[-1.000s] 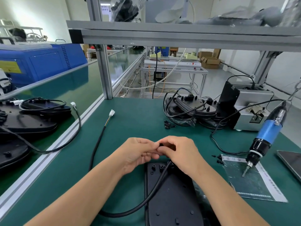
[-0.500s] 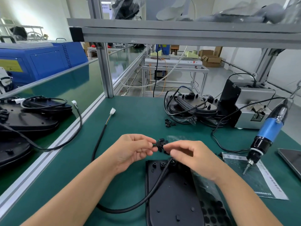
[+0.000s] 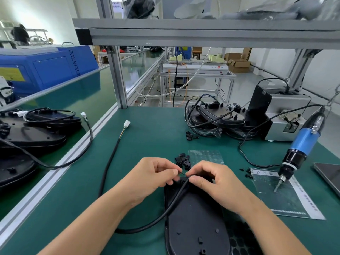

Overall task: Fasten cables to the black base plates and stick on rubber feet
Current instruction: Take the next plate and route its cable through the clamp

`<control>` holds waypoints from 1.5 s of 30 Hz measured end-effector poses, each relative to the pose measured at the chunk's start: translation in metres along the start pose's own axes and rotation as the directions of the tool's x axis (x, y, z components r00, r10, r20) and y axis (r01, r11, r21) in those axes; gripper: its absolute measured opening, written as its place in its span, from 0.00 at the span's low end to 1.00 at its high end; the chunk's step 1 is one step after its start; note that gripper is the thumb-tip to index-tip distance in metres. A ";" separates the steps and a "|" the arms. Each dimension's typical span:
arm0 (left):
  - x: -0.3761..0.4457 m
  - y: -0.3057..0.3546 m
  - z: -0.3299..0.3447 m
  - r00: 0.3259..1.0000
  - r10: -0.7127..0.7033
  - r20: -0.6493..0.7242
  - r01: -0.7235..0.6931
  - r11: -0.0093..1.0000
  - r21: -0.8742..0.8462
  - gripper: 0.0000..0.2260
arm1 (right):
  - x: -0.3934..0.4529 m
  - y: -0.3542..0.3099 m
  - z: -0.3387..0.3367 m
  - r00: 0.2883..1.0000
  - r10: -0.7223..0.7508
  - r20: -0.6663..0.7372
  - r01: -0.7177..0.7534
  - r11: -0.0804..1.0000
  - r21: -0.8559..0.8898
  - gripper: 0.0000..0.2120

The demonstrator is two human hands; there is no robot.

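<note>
Both hands together over top end of black base plate (image 3: 195, 218). Left hand (image 3: 154, 178) & right hand (image 3: 211, 181) pinch sth small at cable (image 3: 176, 199); can't tell what.

Cable: likely stiff-ish rubber jacket, springy, light; best held close to clamp point.

Plate likely rigid, light.

Loose clips (image 3: 183, 160) just beyond fingers.

Green mat (image 3: 147, 140); screwdriver (image 3: 301, 148) well right.
</note>
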State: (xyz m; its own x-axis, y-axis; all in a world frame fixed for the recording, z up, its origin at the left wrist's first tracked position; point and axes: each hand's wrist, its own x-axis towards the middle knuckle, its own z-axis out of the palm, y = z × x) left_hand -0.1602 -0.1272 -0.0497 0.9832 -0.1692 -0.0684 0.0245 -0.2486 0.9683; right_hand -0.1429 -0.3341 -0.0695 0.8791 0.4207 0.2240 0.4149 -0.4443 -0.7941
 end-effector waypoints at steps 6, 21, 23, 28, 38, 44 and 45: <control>0.007 0.012 -0.004 0.998 -0.011 0.062 -0.001 0.982 0.186 0.10 | -0.001 0.001 0.007 0.998 -0.054 -0.040 0.052 0.998 -0.032 0.04; 0.013 0.020 -0.010 0.990 -0.014 0.142 -0.027 0.960 0.279 0.09 | -0.003 0.005 0.009 0.997 -0.052 -0.049 0.051 0.999 -0.010 0.04; 0.014 0.020 -0.011 0.989 -0.002 0.150 -0.045 0.948 0.314 0.09 | -0.003 0.006 0.009 0.997 -0.054 -0.046 0.053 0.999 -0.009 0.04; 0.012 0.023 -0.015 0.981 0.032 0.189 -0.103 0.919 0.381 0.08 | -0.003 0.007 0.010 0.997 -0.061 -0.054 0.060 0.998 -0.021 0.04; 0.012 0.022 -0.002 0.976 0.132 0.174 -0.205 0.830 0.518 0.08 | -0.003 0.007 0.014 0.993 -0.070 -0.096 0.069 0.998 -0.013 0.06; 0.006 0.017 0.000 0.968 0.160 0.194 -0.236 0.843 0.484 0.05 | -0.004 0.005 0.016 0.991 -0.057 -0.119 0.058 0.998 0.005 0.04; 0.007 0.017 0.000 0.972 0.159 0.171 -0.224 0.848 0.480 0.05 | -0.005 0.004 0.017 0.992 -0.059 -0.115 0.060 0.998 0.005 0.04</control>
State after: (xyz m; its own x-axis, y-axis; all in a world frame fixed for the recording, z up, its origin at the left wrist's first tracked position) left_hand -0.1531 -0.1324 -0.0341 0.9289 -0.3673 0.0468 -0.2859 -0.6311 0.7211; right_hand -0.1494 -0.3242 -0.0833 0.8743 0.3525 0.3337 0.4655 -0.4143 -0.7821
